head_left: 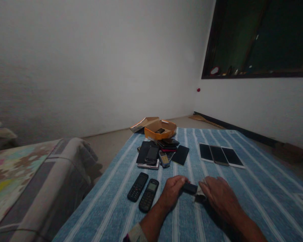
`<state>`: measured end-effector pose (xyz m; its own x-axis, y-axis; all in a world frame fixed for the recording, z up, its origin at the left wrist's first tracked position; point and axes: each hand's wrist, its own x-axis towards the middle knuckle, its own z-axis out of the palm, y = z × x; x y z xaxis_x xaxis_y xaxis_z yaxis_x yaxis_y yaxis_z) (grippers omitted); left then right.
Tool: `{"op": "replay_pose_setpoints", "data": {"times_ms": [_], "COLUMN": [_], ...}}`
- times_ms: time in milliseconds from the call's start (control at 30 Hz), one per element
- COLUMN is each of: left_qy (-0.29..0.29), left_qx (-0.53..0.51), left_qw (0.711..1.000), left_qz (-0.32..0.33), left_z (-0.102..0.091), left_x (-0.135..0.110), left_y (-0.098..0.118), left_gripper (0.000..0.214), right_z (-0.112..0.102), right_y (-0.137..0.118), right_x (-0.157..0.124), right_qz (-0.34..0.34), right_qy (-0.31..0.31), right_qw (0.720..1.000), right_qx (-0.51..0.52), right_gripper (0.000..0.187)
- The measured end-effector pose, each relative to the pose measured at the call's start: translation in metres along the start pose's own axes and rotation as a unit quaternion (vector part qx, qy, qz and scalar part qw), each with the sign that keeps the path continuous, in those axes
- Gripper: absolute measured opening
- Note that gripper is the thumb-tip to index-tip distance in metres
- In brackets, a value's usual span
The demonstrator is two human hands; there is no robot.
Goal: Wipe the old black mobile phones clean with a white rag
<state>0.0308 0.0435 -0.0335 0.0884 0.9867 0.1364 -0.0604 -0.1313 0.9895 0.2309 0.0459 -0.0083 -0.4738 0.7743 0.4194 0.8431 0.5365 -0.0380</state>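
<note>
My left hand is closed on one end of a small dark phone, held low over the striped cloth. Against the phone's other end, my right hand pinches a greyish rag; part of the rag hangs below its fingers. The phone's face is too dark to make out. Left of my hands, two black keypad phones lie side by side, one slightly farther off than the other.
A mixed pile of phones lies beyond my hands, before an open orange box with a phone inside. Three large smartphones form a row at right. A blue striped cloth covers the surface. Another draped surface stands left.
</note>
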Motion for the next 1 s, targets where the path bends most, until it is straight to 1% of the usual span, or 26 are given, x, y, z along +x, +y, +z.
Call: {"op": "replay_pose_setpoints", "data": {"times_ms": [67, 133, 233, 300, 400, 533, 600, 733, 833, 933, 1000], "left_qy": [-0.001, 0.000, 0.002, 0.001, -0.001, 0.000, -0.001, -0.010, -0.019, -0.031, -0.034], "left_qx": [-0.008, -0.005, 0.005, 0.012, 0.027, 0.029, 0.026, 0.005, -0.036, -0.076, -0.084], "left_qw": [1.000, 1.000, 1.000, 1.000, 0.999, 0.999, 0.999, 1.000, 0.999, 0.997, 0.996], "left_qz": [-0.006, -0.004, 0.004, 0.011, 0.021, 0.031, 0.031, 0.029, 0.020, 0.008, 0.002], "left_z": [0.000, 0.000, 0.001, 0.001, 0.002, 0.001, 0.001, 0.001, 0.000, -0.001, -0.003], "left_x": [0.000, 0.000, -0.001, -0.001, -0.002, -0.002, -0.001, -0.002, -0.001, 0.000, 0.000], "left_y": [-0.002, -0.002, 0.001, 0.004, 0.008, 0.008, 0.006, 0.008, 0.009, 0.008, 0.007], "left_gripper": [0.048, 0.047, 0.045, 0.044, 0.043, 0.043, 0.044, 0.046, 0.045, 0.042, 0.040], "right_z": [-0.002, -0.005, -0.012, -0.016, -0.020, -0.020, -0.017, -0.012, -0.013, -0.021, -0.027], "right_y": [-0.001, -0.002, -0.006, -0.010, -0.017, -0.026, -0.029, -0.033, -0.036, -0.039, -0.040], "right_x": [0.003, 0.007, 0.014, 0.016, 0.018, 0.019, 0.021, 0.028, 0.035, 0.043, 0.047], "right_qz": [0.006, 0.015, -0.003, -0.016, -0.008, 0.026, 0.031, 0.023, 0.031, 0.034, 0.033], "right_qy": [-0.014, -0.047, -0.111, -0.140, -0.149, -0.120, -0.115, -0.130, -0.161, -0.210, -0.231], "right_qw": [1.000, 0.999, 0.993, 0.988, 0.987, 0.992, 0.993, 0.991, 0.984, 0.967, 0.953], "right_qx": [-0.001, -0.007, -0.037, -0.059, -0.061, -0.040, -0.026, 0.013, 0.064, 0.141, 0.191], "right_gripper": [0.037, 0.039, 0.037, 0.036, 0.036, 0.039, 0.040, 0.041, 0.052, 0.063, 0.073]}}
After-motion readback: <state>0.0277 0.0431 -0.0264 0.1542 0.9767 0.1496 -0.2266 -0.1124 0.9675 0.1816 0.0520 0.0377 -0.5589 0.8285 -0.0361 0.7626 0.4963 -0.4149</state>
